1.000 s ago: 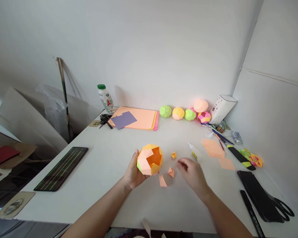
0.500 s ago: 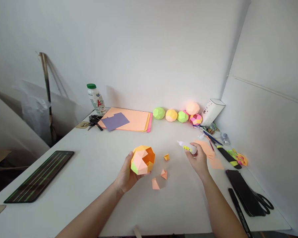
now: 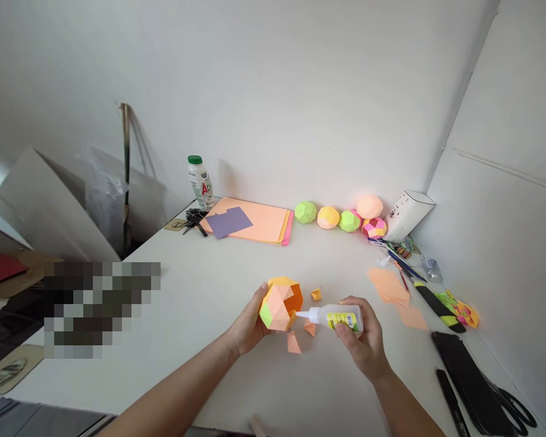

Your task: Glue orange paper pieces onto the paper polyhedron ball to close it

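The left hand (image 3: 250, 325) cups a part-built paper ball (image 3: 279, 303) just above the worktop (image 3: 200, 340), fingers curled round its back, the open gap facing right. The right hand (image 3: 364, 340) is closed around a glue bottle (image 3: 334, 317) lying level, its nozzle at the rim of the gap. A light squeeze should do, with the ball held steady. Small folded pieces (image 3: 293, 343) lie just below; finished balls (image 3: 327, 216) sit well apart by the wall.
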